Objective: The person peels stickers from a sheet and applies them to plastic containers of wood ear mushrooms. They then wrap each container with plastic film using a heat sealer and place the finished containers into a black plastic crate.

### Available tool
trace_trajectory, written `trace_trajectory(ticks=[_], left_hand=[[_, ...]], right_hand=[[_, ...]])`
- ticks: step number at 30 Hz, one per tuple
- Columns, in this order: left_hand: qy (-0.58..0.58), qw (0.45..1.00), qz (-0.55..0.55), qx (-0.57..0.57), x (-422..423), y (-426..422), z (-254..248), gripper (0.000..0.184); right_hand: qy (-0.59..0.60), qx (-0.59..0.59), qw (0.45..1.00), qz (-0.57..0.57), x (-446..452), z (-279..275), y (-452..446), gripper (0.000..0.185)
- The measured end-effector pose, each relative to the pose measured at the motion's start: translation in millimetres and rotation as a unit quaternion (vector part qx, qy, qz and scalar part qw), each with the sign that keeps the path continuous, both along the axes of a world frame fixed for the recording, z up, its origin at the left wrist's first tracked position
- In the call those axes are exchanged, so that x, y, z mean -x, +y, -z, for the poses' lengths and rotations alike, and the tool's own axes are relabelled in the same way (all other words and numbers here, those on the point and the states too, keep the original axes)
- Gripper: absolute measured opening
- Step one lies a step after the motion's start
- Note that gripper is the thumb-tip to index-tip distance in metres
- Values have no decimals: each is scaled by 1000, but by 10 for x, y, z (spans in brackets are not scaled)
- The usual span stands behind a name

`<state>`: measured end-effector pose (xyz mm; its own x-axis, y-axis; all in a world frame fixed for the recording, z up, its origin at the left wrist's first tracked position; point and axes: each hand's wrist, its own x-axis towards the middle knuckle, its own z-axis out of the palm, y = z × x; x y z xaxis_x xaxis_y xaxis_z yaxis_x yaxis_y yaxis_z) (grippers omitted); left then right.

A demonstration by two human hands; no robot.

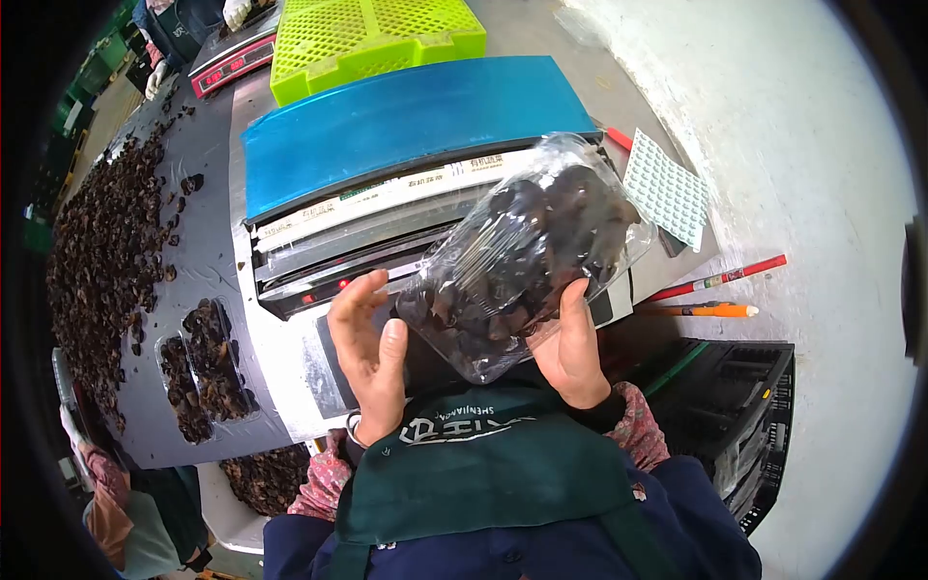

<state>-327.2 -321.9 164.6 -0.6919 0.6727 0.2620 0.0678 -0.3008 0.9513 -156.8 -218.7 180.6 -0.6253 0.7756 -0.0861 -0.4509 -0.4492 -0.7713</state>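
Note:
A clear tray of dark wood ear mushrooms (527, 261), covered in shiny cling film, is tilted in front of my chest. My right hand (572, 353) grips its near right side, thumb on top and the other fingers hidden underneath. Just off the tray's left corner is my left hand (369, 358), open with thumb and fingers apart. Behind the tray stands a film wrapping machine (348, 261) with a blue cover (416, 121) and a printed film roll (387, 193).
Left, a grey table (208, 261) carries a heap of loose mushrooms (106, 251) and filled trays (217, 362). A green crate (377, 39) and red scale (232, 68) stand behind. Black crates (725, 406) are at right, near pens (715, 280). Other people's gloved hands (237, 12) show at left.

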Motion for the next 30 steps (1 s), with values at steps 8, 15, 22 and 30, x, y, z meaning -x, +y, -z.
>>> trace_trajectory(ticks=[8,15,22,30], left_hand=[[305,949,47,68,-98,337,-282,34],[318,941,44,102,-132,391,-316,28],[409,906,6,112,-159,441,-421,21],[431,888,60,151,-119,448,-548,12]], right_hand=[[-96,-93,991,31,97,108,-206,56],[-143,-186,971,47,90,49,-210,52],[-186,-232,954,41,62,30,-169,50],[-205,-266,941,49,62,16,-129,49]])
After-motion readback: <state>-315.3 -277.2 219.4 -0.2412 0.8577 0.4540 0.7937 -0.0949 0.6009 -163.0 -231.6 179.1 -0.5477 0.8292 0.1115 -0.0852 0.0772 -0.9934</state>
